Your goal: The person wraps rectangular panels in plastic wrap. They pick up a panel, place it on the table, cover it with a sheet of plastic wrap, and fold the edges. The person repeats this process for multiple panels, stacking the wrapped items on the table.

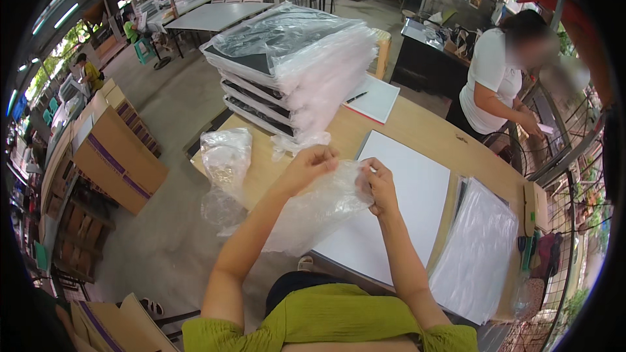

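Between my two hands hangs a clear plastic bag (313,212), crumpled and see-through. My left hand (313,166) pinches its upper edge near the middle of the table. Closed on the same edge a little to the right is my right hand (379,186). The bag's lower part drapes over the table's front edge. Under and to the right of my right hand lies a large flat white board (417,221) with a dark edge. Left of my left hand is a bunched clear plastic wrapping (226,153), partly hanging off the table.
A tall stack of dark panels in plastic (287,39) stands at the table's far left. Beyond the board lie a notepad (381,101) and a pen (357,97). Plastic-covered sheets (479,251) lie at right. Cardboard boxes (120,156) stand left; a person (495,85) works far right.
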`<state>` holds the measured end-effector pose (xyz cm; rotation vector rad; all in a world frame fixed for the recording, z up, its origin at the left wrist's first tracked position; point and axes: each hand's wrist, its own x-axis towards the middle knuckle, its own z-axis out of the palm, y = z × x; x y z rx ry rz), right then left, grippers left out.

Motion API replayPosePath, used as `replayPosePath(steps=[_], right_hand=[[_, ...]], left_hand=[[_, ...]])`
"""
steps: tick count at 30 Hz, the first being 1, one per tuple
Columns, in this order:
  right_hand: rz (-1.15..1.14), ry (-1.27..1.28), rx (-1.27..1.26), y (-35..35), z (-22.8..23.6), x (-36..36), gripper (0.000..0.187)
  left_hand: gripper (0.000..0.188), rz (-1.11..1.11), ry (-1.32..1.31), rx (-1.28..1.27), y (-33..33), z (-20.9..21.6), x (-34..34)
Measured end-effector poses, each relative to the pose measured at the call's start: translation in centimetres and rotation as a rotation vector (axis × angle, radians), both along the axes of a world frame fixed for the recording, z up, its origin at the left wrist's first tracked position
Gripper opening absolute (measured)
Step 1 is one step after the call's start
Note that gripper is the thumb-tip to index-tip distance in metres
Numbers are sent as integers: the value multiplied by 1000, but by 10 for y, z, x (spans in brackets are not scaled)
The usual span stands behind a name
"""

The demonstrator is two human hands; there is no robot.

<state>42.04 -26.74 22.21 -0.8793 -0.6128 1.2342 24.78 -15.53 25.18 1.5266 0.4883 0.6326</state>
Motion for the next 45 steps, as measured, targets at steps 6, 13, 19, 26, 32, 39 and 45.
replayPosePath(steps=[6,13,19,26,32,39,45], right_hand=[[281,-573,114,-37,22,6,17],[-230,-320,170,-40,51,19,11],[652,-740,433,-79,34,47,13],[75,-364,456,-132,44,65,20],[342,-533,415,-183,57,76,21],[190,-436,287,-239,26,62,24],[71,-331,201,-270,1,61,25]], left_hand=[[23,-215,-125,-233,-13,20,15],[21,-346,-11,263,-16,4,33],[19,-557,-608,-668,10,28,18],[31,-710,-12,79,0,-27,-5],[33,-738,174,16,8,-7,-27],[36,-680,-282,-366,7,15,-21],[40,-640,-146,-116,-46,-18,-7]])
